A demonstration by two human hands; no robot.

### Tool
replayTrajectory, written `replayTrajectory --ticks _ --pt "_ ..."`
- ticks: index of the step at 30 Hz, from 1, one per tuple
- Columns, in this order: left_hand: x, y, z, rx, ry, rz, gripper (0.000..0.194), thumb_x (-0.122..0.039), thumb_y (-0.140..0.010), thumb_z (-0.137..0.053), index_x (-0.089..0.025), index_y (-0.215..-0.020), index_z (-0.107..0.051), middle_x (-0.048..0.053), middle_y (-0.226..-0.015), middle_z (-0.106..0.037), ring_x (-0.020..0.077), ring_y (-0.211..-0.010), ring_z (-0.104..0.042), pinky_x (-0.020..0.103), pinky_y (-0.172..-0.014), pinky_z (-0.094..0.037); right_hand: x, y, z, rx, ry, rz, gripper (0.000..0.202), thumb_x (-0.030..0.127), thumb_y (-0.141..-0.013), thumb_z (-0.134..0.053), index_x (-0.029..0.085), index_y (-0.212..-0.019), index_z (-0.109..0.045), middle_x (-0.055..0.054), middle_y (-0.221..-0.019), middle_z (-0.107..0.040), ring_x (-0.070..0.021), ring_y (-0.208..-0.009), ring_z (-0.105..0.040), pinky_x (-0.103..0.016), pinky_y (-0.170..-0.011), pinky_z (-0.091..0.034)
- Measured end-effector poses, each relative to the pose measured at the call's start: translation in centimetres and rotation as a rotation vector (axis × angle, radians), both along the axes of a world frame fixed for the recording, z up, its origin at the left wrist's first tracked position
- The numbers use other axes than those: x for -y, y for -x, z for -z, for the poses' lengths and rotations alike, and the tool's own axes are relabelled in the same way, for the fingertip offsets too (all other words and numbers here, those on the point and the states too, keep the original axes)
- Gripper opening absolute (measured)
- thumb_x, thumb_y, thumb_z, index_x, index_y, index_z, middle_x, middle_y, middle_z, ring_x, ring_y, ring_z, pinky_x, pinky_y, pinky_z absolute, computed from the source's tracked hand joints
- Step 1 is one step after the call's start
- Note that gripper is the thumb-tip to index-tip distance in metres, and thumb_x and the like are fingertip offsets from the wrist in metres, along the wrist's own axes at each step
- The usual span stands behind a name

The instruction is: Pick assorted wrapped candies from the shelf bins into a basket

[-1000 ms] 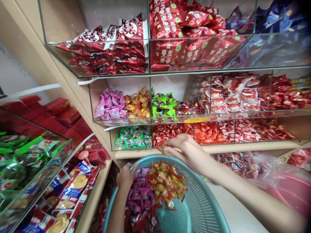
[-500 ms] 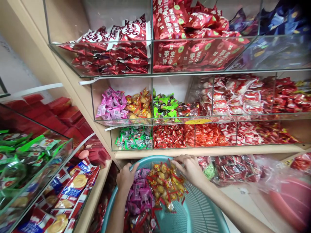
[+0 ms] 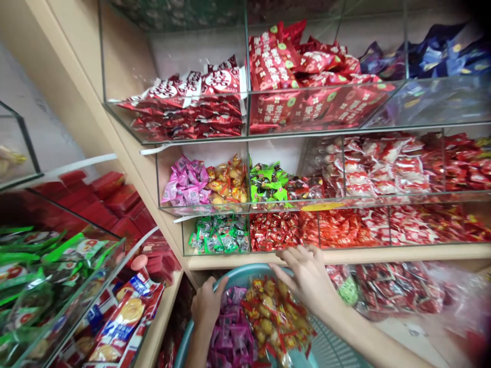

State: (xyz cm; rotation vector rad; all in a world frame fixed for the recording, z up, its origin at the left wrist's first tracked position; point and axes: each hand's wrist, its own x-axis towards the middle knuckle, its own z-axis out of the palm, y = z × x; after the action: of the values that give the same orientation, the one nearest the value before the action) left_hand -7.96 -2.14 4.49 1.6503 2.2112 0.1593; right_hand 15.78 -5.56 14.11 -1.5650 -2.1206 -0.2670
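A teal plastic basket (image 3: 245, 272) stands at the bottom below the shelves. Purple wrapped candies (image 3: 233, 332) lie in its left part, beside gold wrapped candies (image 3: 268, 312) with red ends. My left hand (image 3: 207, 301) grips the basket's left rim, its thumb over the edge. Above the far right rim is my right hand (image 3: 305, 271), holding nothing, with fingers loosely bent and thumb apart. Its fingertips are near the lowest shelf's front edge (image 3: 264, 257); whether they touch it I cannot tell.
Glass-fronted compartments hold red bags (image 3: 276, 61), purple candies (image 3: 186, 179), gold candies (image 3: 228, 181) and green packets (image 3: 218, 235). Green snack packs (image 3: 72, 250) and biscuit packs (image 3: 125, 322) fill the left shelf. Bagged red packets (image 3: 395, 286) lie under the shelf at right.
My right hand has come off the basket rim and risen toward the lowest shelf edge. My left hand stays on the rim. The view has shifted, so the shelves and basket appear lower and further right.
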Motion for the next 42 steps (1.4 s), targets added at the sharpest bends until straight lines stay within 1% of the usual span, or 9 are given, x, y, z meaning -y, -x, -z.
replayTrajectory --ticks 5,7,9,11,14,22,25,35,42 --pt "-0.1 0.1 0.2 0.019 0.003 0.007 0.054 -0.065 -0.08 -0.025 -0.026 -0.097 -0.059 0.012 -0.098 -0.069 0.0307 -0.094 -0.063 0.036 -0.074 -0.044 -4.7 3.6 -10.7 0.153 -0.29 -0.173 0.024 0.028 -0.091 -0.041 0.02 -0.081 -0.061 -0.004 -0.075 -0.063 -0.0188 -0.078 -0.048 -0.034 -0.075 -0.024" --pt "-0.1 0.1 0.2 0.03 -0.004 0.013 0.054 -0.064 -0.08 -0.025 -0.025 -0.096 -0.059 0.012 -0.097 -0.069 0.0303 -0.095 -0.063 0.036 -0.075 -0.044 -7.4 5.3 -13.6 0.254 -0.326 -0.187 0.02 0.022 -0.089 -0.044 0.018 -0.079 -0.06 -0.006 -0.077 -0.064 -0.0198 -0.081 -0.048 -0.034 -0.072 -0.023" --pt "0.0 0.1 0.2 0.039 -0.007 0.009 0.053 -0.063 -0.081 -0.025 -0.024 -0.095 -0.06 0.012 -0.098 -0.068 0.0297 -0.095 -0.062 0.036 -0.076 -0.043 -9.9 6.9 -15.2 0.321 -0.301 -0.185 0.017 0.021 -0.087 -0.047 0.016 -0.081 -0.062 -0.008 -0.08 -0.066 -0.0212 -0.084 -0.049 -0.034 -0.071 -0.023" --pt "0.0 0.0 0.1 0.044 -0.01 -0.003 0.052 -0.062 -0.081 -0.027 -0.024 -0.096 -0.06 0.012 -0.098 -0.068 0.0283 -0.096 -0.062 0.035 -0.078 -0.043 -12.0 8.3 -15.7 0.346 -0.236 -0.172 0.019 0.026 -0.086 -0.049 0.015 -0.082 -0.063 -0.01 -0.083 -0.067 -0.023 -0.086 -0.052 -0.035 -0.073 -0.025" --pt "0.1 -0.1 0.0 0.037 -0.019 -0.013 0.05 -0.061 -0.081 -0.028 -0.024 -0.096 -0.06 0.011 -0.098 -0.068 0.0272 -0.096 -0.062 0.034 -0.079 -0.043 -13.7 9.9 -15.6 0.34 -0.149 -0.13 0.025 0.034 -0.084 -0.051 0.013 -0.085 -0.066 -0.014 -0.089 -0.068 -0.0256 -0.09 -0.055 -0.037 -0.077 -0.028" --pt "-0.1 0.0 0.2 0.036 -0.033 -0.006 0.049 -0.059 -0.081 -0.03 -0.025 -0.096 -0.061 0.012 -0.097 -0.069 0.0278 -0.095 -0.062 0.035 -0.077 -0.043 -15.5 11.7 -15.7 0.318 0.134 0.014 0.038 0.04 -0.077 -0.057 0.015 -0.104 -0.064 -0.018 -0.107 -0.064 -0.0291 -0.107 -0.053 -0.042 -0.087 -0.032" --pt "-0.1 0.0 0.2 0.035 -0.027 -0.008 0.051 -0.061 -0.081 -0.029 -0.024 -0.098 -0.06 0.012 -0.096 -0.069 0.0285 -0.095 -0.062 0.035 -0.077 -0.043 -16.0 11.8 -16.0 0.316 0.179 0.036 0.045 0.043 -0.072 -0.061 0.015 -0.107 -0.063 -0.018 -0.109 -0.063 -0.0291 -0.108 -0.053 -0.042 -0.089 -0.033" --pt "-0.1 0.0 0.1 0.031 -0.034 0.003 0.053 -0.063 -0.08 -0.028 -0.025 -0.097 -0.061 0.011 -0.096 -0.069 0.0281 -0.093 -0.063 0.035 -0.076 -0.044 -15.1 11.1 -17.4 0.375 0.154 0.051 0.045 0.041 -0.067 -0.065 0.017 -0.105 -0.064 -0.016 -0.106 -0.064 -0.0309 -0.107 -0.052 -0.047 -0.089 -0.03" --pt "0.0 -0.3 -0.2 0.012 -0.023 0.006 0.052 -0.062 -0.081 -0.028 -0.025 -0.097 -0.061 0.012 -0.097 -0.069 0.0299 -0.093 -0.063 0.036 -0.075 -0.044 -12.8 10.5 -18.4 0.391 0.037 0.006 0.035 0.04 -0.075 -0.06 0.013 -0.097 -0.066 -0.015 -0.097 -0.064 -0.0317 -0.101 -0.05 -0.044 -0.083 -0.032"
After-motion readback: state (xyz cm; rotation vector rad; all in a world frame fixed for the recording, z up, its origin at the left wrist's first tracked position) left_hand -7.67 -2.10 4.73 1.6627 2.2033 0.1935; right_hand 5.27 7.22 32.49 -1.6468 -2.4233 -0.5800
